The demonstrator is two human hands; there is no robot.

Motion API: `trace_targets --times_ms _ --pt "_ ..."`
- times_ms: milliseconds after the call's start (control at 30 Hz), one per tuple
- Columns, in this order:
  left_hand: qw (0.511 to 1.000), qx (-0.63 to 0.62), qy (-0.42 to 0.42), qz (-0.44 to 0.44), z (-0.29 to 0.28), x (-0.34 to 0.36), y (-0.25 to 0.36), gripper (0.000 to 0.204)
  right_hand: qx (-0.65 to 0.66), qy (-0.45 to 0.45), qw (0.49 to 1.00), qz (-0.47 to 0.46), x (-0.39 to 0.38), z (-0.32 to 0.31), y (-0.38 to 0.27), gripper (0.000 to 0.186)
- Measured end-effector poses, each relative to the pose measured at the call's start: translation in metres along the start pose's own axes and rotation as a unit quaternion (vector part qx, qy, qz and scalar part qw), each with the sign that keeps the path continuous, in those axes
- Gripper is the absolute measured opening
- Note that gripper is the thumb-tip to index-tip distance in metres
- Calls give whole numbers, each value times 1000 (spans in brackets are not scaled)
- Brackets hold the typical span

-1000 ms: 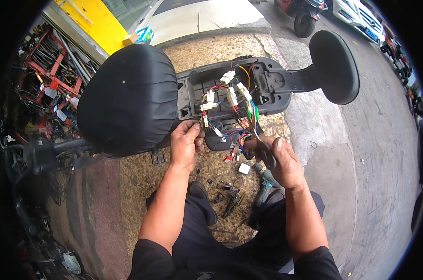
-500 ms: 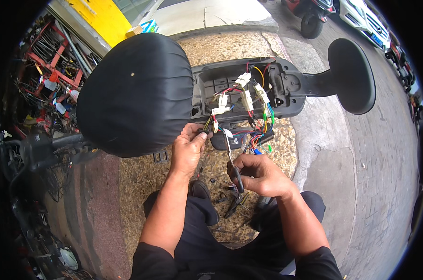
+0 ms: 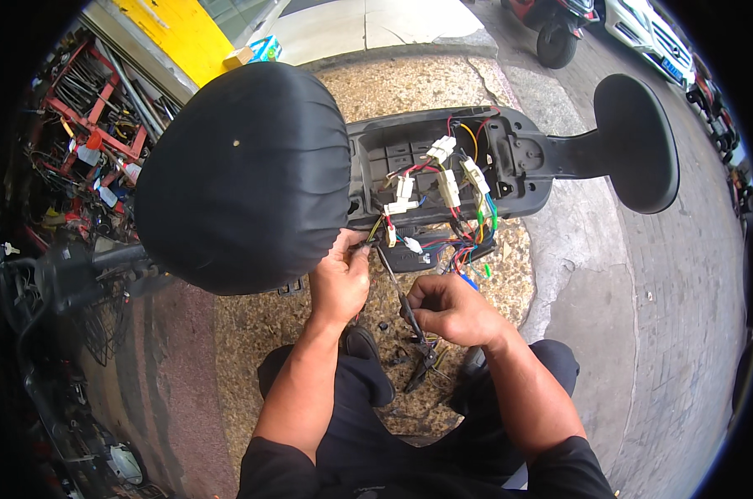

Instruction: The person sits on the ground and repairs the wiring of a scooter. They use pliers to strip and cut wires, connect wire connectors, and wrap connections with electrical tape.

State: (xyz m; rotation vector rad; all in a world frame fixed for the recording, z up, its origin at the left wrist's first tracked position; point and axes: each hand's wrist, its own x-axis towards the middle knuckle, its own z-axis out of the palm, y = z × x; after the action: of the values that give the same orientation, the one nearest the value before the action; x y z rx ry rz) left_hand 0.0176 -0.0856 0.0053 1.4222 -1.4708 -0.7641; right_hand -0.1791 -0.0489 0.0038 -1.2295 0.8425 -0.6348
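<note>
My left hand (image 3: 340, 274) is closed in a pinch on thin wires (image 3: 374, 231) beside the edge of the black seat (image 3: 243, 175). My right hand (image 3: 455, 309), also closed, grips slim scissors (image 3: 404, 304) with metal blades and dark handles. Their tips reach up to the wires at my left fingertips. A loose white connector (image 3: 413, 244) lies just right of the tips. Several more white connectors (image 3: 449, 188) on coloured wires rest over the open black frame (image 3: 522, 193). What exactly lies between my left fingertips is too small to make out.
Pliers (image 3: 420, 366) and wire scraps lie on the speckled ground between my feet. A black backrest (image 3: 636, 143) sticks out at the right end of the frame. At left stand a handlebar (image 3: 60, 270) and a red rack (image 3: 102, 100) with tools. A scooter (image 3: 557, 37) and a white car (image 3: 655, 37) are at the back right.
The scissors have moved left, from the loose white connector to the wires at my left hand. My right hand has shifted slightly; my left hand keeps its pinch.
</note>
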Motion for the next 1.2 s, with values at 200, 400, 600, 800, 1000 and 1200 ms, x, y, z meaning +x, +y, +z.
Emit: trace_targets --times_ms 200,400,600,800,1000,1200 --pt "986 110 58 112 2 -2 6 13 7 1 1000 3 9 -2 2 3" --pt "983 117 59 126 3 -1 6 13 -8 -6 1000 20 15 -5 3 2" --pt "989 128 28 68 -1 -3 8 14 -4 -13 1000 25 20 -5 4 2" --pt "994 89 28 48 -1 -4 11 10 -3 -20 1000 15 21 -5 5 2" --pt "998 -40 -2 -38 1 -4 5 7 3 -22 1000 2 23 -2 10 3" --pt "981 -170 -61 -76 -3 -2 -5 13 22 -24 999 -9 21 -4 10 3"
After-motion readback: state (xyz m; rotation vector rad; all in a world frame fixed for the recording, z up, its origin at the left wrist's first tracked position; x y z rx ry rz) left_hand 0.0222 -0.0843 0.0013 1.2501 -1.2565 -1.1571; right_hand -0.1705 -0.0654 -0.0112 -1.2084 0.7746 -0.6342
